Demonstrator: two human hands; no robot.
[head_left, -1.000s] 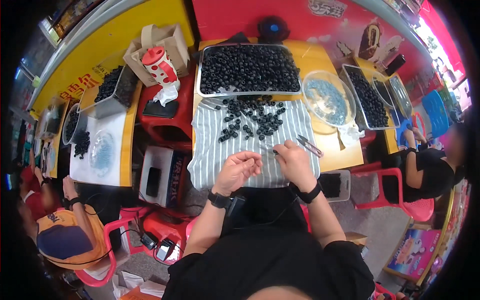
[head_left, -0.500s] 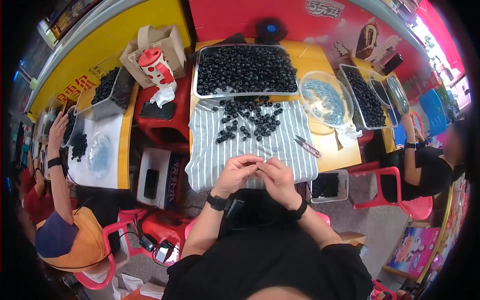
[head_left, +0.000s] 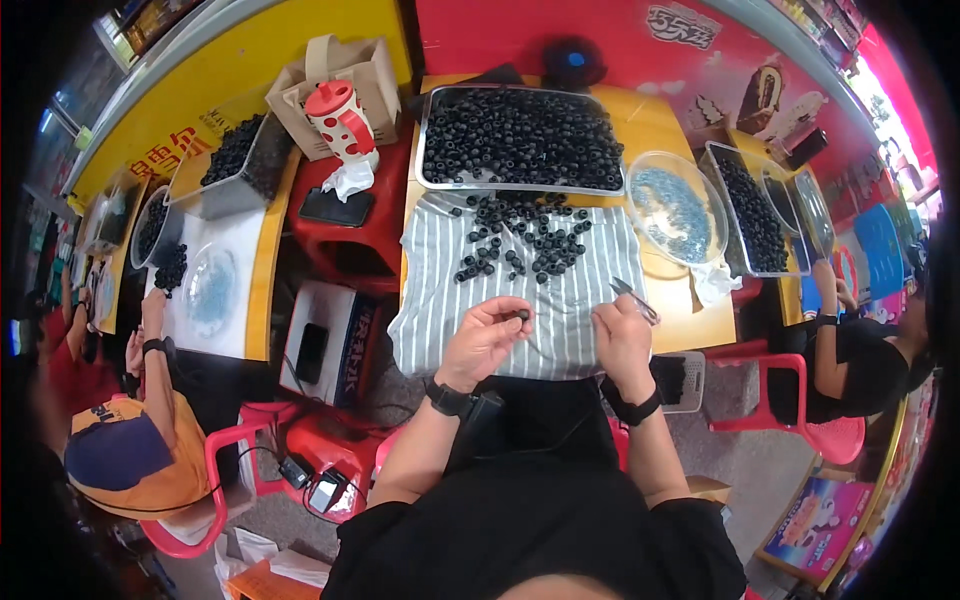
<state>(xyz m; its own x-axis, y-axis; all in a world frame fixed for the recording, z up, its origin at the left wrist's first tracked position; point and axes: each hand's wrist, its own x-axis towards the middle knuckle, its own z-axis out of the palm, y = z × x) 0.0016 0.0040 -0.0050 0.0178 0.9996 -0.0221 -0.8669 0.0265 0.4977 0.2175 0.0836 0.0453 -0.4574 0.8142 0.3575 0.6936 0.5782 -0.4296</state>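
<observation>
My left hand (head_left: 480,345) pinches a small round black part with a hole (head_left: 523,315) between thumb and fingertips, above the grey-and-white striped cloth (head_left: 430,325). To its right, my right hand (head_left: 624,350) is closed with the fingers pressed together; what they hold, if anything, is too small to make out. Just beyond the right hand lies a pair of thread snips (head_left: 640,302), partly hidden by it. Loose black parts (head_left: 550,252) of the same kind are scattered over the cloth's far half, in front of a clear tray (head_left: 520,187) heaped with more of them.
Right of the cloth stands a round clear dish (head_left: 722,235) of tiny silvery pieces, with a crumpled tissue (head_left: 713,285) beside it. A red stool (head_left: 345,240) at left bears a phone, a spotted cup and a paper bag. Other people sit at side tables on both sides.
My hands were together over the cloth's near edge; they have parted. The right hand moved right toward the snips, while the left now shows the black part at its fingertips.
</observation>
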